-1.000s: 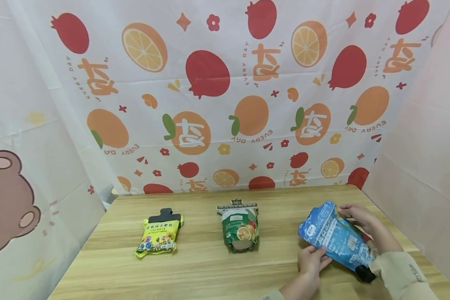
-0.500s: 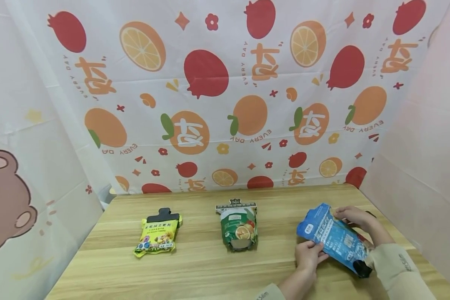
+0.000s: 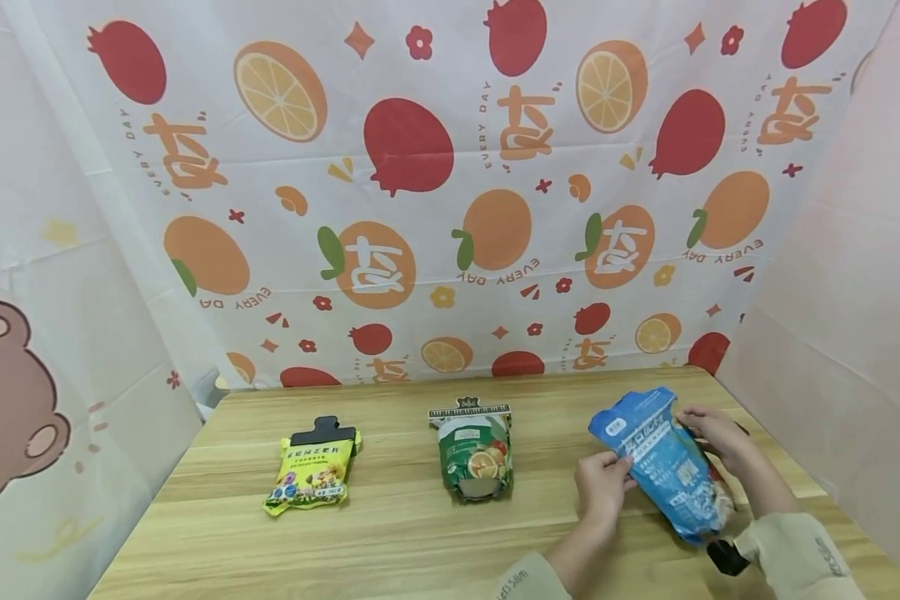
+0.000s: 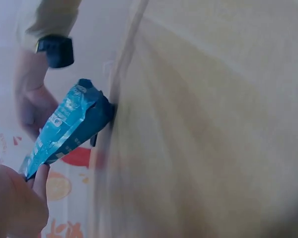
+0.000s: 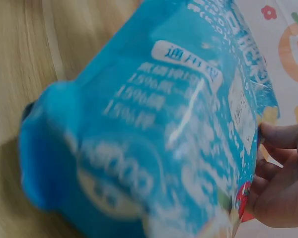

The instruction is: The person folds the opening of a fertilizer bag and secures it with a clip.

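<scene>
A blue plastic bag (image 3: pixel 671 467) with white printing is held tilted above the right part of the table. My left hand (image 3: pixel 602 490) pinches its left edge near the upper end. On the opposite edge, my right hand (image 3: pixel 720 437) grips the bag with thumb and fingers. The right wrist view shows the bag (image 5: pixel 139 109) close up, its folded bottom toward the camera, and the right hand (image 5: pixel 285 173) on its far edge. From the left wrist, the bag (image 4: pixel 64 124) appears edge-on, with the left hand's fingers (image 4: pixel 41 182) at its lower end.
A yellow bag (image 3: pixel 313 475) with a black clip (image 3: pixel 324 432) lies at the table's left. A green bag (image 3: pixel 474 458) with a piano-key-patterned clip (image 3: pixel 468 412) lies in the middle. Fruit-printed cloth (image 3: pixel 487 283) hangs behind the wooden table (image 3: pixel 390 550).
The blue bag has turned more upright, its upper end rising slightly. Both hands keep hold of it; the left hand has moved up and a little left. The other bags stay put.
</scene>
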Demonstrator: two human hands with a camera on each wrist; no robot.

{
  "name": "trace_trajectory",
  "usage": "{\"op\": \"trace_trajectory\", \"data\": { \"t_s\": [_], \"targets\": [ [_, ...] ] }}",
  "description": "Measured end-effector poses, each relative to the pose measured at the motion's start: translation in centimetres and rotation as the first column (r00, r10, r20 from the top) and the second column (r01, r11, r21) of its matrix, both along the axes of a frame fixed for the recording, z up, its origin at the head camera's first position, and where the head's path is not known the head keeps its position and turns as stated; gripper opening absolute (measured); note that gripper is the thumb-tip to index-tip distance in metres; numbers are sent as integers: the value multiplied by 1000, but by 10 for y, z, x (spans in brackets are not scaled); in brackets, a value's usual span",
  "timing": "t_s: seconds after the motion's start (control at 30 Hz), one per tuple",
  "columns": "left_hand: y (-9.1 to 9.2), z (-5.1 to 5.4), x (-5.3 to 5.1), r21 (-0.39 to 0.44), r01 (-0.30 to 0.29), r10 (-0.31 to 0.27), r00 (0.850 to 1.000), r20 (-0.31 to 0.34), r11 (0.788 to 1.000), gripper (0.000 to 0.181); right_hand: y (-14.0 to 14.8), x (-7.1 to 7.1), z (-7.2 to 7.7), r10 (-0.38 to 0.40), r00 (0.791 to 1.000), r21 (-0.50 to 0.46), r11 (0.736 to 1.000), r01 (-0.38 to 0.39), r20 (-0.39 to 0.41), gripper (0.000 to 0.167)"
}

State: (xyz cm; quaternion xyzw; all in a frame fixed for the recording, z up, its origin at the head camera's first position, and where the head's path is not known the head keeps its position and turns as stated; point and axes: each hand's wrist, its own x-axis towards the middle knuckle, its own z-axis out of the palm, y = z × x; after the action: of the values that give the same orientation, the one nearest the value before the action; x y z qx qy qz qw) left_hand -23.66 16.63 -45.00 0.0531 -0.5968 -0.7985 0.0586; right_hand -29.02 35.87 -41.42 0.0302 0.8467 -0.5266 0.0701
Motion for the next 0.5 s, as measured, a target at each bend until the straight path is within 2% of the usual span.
{"op": "trace_trajectory", "data": {
  "t_s": [0.1, 0.2, 0.33, 0.43, 0.5],
  "targets": [
    [-7, 3, -6, -5, -10, 10, 999, -41, 1000, 2, -3, 2, 0, -31, 999, -61, 998, 29, -20, 37],
    [-13, 6, -10, -45, -16, 12, 996, -90, 999, 6, -6, 3, 0, -59, 997, -114, 992, 53, -54, 32],
    [-20, 13, -14, -143, -25, 5, 990, -141, 989, 9, -10, 5, 1, -86, 990, -195, 979, 63, -111, 27],
    [-25, 18, -16, -219, -44, 4, 984, -178, 975, 8, -13, 9, 0, -109, 982, -289, 955, 61, -153, 21],
    [-28, 21, -16, -266, -55, -1, 979, -206, 962, 8, -14, 11, 0, -126, 975, -373, 927, 50, -183, 16]
  ]
}}
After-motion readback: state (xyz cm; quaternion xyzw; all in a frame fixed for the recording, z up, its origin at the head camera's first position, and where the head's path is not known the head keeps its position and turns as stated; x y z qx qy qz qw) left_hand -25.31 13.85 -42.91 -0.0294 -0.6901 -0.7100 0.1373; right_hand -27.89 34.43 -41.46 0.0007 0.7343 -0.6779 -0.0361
